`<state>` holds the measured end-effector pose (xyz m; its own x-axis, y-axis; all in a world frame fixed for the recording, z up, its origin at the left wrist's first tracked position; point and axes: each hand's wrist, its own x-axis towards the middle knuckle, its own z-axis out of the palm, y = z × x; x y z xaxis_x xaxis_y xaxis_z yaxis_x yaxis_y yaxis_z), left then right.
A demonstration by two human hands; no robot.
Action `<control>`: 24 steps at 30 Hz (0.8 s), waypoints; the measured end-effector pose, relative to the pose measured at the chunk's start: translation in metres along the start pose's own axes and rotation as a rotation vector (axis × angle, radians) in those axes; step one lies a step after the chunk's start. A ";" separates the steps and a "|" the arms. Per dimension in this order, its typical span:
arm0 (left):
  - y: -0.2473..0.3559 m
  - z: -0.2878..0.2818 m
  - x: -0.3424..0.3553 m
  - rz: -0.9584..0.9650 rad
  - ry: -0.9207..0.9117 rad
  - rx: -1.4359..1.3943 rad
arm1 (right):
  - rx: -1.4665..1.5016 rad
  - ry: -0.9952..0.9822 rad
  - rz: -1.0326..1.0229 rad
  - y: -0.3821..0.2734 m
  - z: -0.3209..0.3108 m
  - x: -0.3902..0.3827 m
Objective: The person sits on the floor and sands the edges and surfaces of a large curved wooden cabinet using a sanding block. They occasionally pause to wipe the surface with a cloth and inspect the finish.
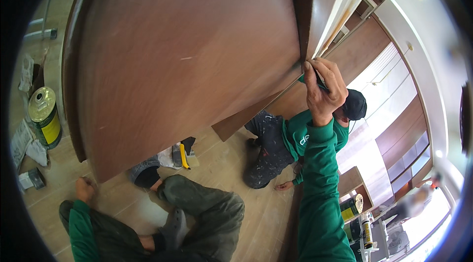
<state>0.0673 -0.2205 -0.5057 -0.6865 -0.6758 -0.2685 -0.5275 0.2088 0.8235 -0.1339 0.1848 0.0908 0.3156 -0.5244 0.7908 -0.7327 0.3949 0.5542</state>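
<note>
A large brown wood-look panel (192, 60) fills the upper middle of the head view, its surface slightly blurred. At its right side runs a darker brown edge (302, 5). My right hand (326, 89) is raised, thumb and fingers pinched on the lower end of that edge. Low on the left, beside the panel's bottom corner, my left hand (85, 189) is curled closed; whatever it may hold is hidden. I sit on the floor with my legs (202, 212) bent, a grey clog (174, 230) on one foot.
A co-worker (290, 139) in green crouches beyond my right arm. A yellow-handled tool (184, 156) lies on the tiled floor. A metal can (46, 118), crumpled white scraps (36, 152) and a dark-ended object (32, 179) are at left. Cabinets (401, 131) and another can (351, 207) stand right.
</note>
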 end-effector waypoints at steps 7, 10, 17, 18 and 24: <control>0.007 -0.001 0.002 -0.062 -0.071 -0.021 | -0.076 0.031 -0.028 0.015 -0.001 -0.014; 0.011 -0.001 0.000 -0.126 -0.043 -0.046 | -0.054 0.082 -0.073 -0.005 0.007 -0.002; -0.008 0.007 0.009 0.016 -0.028 0.093 | -0.093 0.086 -0.038 0.004 0.002 -0.011; 0.007 0.005 0.003 0.010 -0.054 0.088 | -0.104 0.087 -0.048 0.001 0.000 -0.009; 0.006 -0.003 -0.002 -0.050 -0.079 0.083 | -0.040 0.094 -0.092 -0.024 0.010 0.015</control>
<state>0.0669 -0.2202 -0.4982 -0.6938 -0.6298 -0.3494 -0.5993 0.2359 0.7650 -0.1175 0.1602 0.0866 0.4370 -0.4874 0.7560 -0.6741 0.3790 0.6340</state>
